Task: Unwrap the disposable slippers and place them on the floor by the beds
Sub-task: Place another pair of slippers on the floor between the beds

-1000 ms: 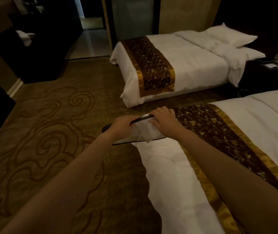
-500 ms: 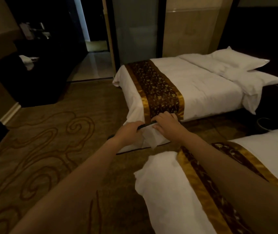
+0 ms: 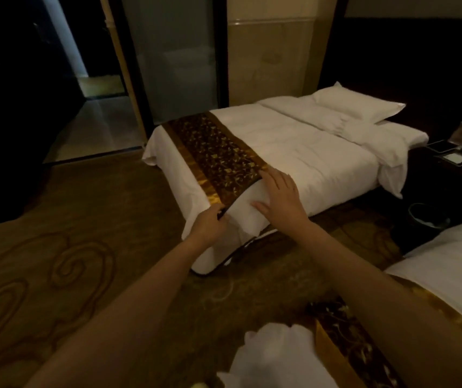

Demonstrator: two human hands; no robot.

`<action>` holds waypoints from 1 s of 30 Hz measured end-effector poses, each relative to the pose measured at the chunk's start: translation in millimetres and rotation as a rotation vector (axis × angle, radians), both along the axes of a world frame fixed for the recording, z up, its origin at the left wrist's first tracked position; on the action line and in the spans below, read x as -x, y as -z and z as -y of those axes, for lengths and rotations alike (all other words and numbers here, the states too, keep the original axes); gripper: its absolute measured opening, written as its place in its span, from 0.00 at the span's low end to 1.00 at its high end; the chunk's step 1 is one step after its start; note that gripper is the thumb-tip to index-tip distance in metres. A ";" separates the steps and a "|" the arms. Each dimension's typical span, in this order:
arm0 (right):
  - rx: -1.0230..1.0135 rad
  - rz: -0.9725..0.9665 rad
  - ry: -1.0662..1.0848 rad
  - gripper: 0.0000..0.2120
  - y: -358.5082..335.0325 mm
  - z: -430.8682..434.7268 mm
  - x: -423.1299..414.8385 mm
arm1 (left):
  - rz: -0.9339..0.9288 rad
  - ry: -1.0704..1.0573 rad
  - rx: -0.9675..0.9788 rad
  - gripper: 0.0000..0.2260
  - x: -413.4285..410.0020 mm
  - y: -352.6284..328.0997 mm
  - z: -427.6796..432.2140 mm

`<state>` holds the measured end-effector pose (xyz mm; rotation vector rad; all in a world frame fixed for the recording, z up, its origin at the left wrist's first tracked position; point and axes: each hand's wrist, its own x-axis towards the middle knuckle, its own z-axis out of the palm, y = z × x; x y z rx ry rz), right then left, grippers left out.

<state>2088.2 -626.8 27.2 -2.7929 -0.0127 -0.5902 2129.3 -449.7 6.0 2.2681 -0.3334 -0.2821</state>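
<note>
Pinching the dark-edged rim of a white slipper (image 3: 241, 219), the left hand's fingers (image 3: 218, 217) are pressed together on it, while the right hand's fingers (image 3: 277, 186) lie spread and flat just beyond, on the white surface. Behind them sits the far bed (image 3: 308, 152). Unwrapping appears underway; next the slipper likely needs lowering to the carpet (image 3: 84, 233) below.
</note>
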 end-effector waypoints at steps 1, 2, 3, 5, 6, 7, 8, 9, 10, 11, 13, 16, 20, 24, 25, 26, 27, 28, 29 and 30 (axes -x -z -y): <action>-0.055 -0.014 0.056 0.34 -1.7 5.4 -22.6 | -0.013 -0.006 0.039 0.15 -25.8 0.2 2.5; -0.124 -0.032 0.113 0.36 -2.2 10.4 -44.2 | -0.024 -0.022 0.073 0.15 -50.6 0.0 5.3; -0.207 -0.061 0.163 0.37 -1.0 14.8 -63.9 | -0.035 -0.040 0.098 0.15 -74.0 -0.5 9.0; -0.442 -0.144 0.229 0.38 6.0 22.5 -96.4 | -0.054 -0.059 0.140 0.16 -114.4 -2.3 22.4; -0.578 -0.200 0.254 0.37 10.8 24.9 -110.2 | -0.076 -0.060 0.167 0.16 -131.5 -2.0 31.8; -0.705 -0.260 0.275 0.35 15.9 26.7 -121.6 | -0.117 -0.056 0.205 0.16 -145.4 -0.9 42.4; -0.811 -0.303 0.296 0.34 21.3 28.9 -132.1 | -0.173 -0.047 0.257 0.15 -156.6 1.3 54.2; -0.896 -0.312 0.324 0.33 26.1 32.1 -142.0 | -0.231 -0.036 0.315 0.15 -166.7 4.2 67.1; -0.969 -0.289 0.363 0.32 29.9 37.0 -151.6 | -0.286 -0.028 0.367 0.14 -175.9 7.6 81.0; -1.029 -0.242 0.409 0.30 32.6 44.4 -160.4 | -0.340 -0.022 0.413 0.14 -184.6 11.3 95.2; -1.118 -0.147 0.478 0.27 38.6 65.0 -175.8 | -0.460 -0.001 0.500 0.14 -200.4 19.2 122.0; -1.258 -0.087 0.488 0.24 50.3 102.6 -195.9 | -0.636 0.086 0.488 0.16 -225.3 32.9 157.2; -1.294 -0.085 0.466 0.17 64.0 157.9 -227.1 | -0.763 0.202 0.390 0.18 -282.0 43.6 204.0; -1.326 -0.141 0.447 0.13 70.0 213.6 -252.1 | -0.762 0.200 0.504 0.10 -346.7 40.0 266.4; -1.325 -0.162 0.453 0.11 69.3 229.7 -257.4 | -0.727 0.218 0.536 0.10 -361.5 38.8 286.3; -1.322 -0.178 0.451 0.10 68.4 244.1 -261.3 | -0.686 0.233 0.555 0.13 -375.0 38.8 302.8; -1.315 -0.189 0.445 0.11 65.9 254.8 -263.9 | -0.659 0.248 0.561 0.20 -385.8 38.5 314.3; -1.305 -0.201 0.449 0.12 64.5 268.9 -266.4 | -0.655 0.272 0.553 0.25 -395.0 38.6 329.0; -1.286 -0.220 0.464 0.13 64.3 284.7 -269.0 | -0.659 0.303 0.533 0.28 -402.9 40.0 346.0; -1.264 -0.234 0.476 0.17 65.3 300.2 -271.3 | -0.649 0.348 0.501 0.30 -408.8 41.9 362.2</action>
